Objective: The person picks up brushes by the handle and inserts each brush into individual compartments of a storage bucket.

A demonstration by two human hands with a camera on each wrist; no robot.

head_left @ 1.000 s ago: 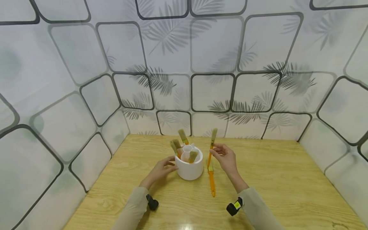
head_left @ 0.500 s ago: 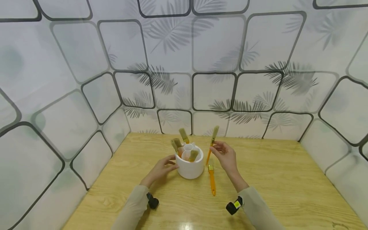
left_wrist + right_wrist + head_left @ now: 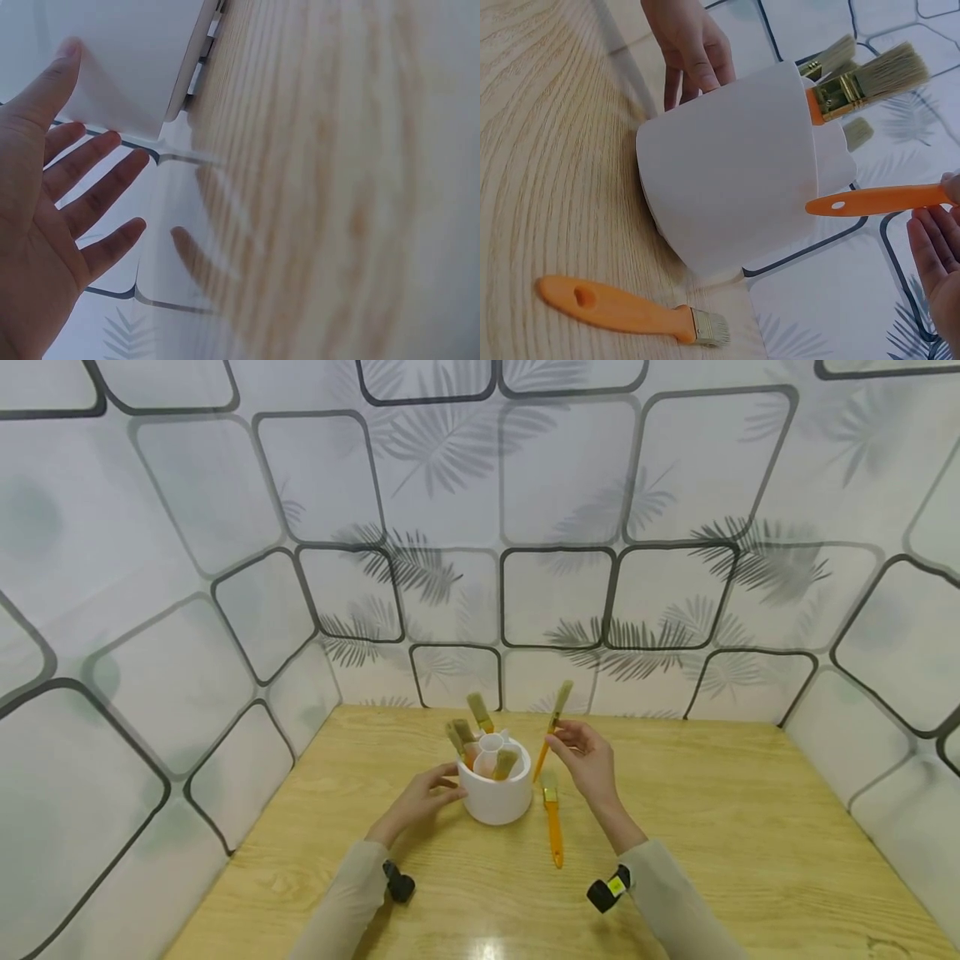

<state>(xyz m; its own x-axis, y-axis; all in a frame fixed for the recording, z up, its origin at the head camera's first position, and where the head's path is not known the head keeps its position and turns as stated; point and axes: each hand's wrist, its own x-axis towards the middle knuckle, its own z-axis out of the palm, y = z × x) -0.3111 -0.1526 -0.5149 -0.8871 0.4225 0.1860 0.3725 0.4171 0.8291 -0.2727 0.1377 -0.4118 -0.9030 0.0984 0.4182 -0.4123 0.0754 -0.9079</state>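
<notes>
A white round container [image 3: 497,802] stands on the table with several paintbrushes in it, bristles up, around white inner cups [image 3: 491,745]. My left hand [image 3: 423,800] touches its left side; in the left wrist view the fingers [image 3: 105,196] are spread and relaxed, thumb against the white wall. My right hand [image 3: 588,762] pinches a paintbrush [image 3: 546,750] near its ferrule, bristles up, to the right of the container. In the right wrist view that brush's orange handle [image 3: 885,200] points toward the container. Another paintbrush [image 3: 554,831] lies on the table below it.
The wood-grain table [image 3: 735,827] reaches back to a patterned white wall [image 3: 555,602], with more wall on the left and right. Each wrist carries a small black camera, such as the right one [image 3: 607,891].
My right hand has lifted the held paintbrush slightly, and its handle end has moved up and left toward the container's rim. The left hand stays on the container.
</notes>
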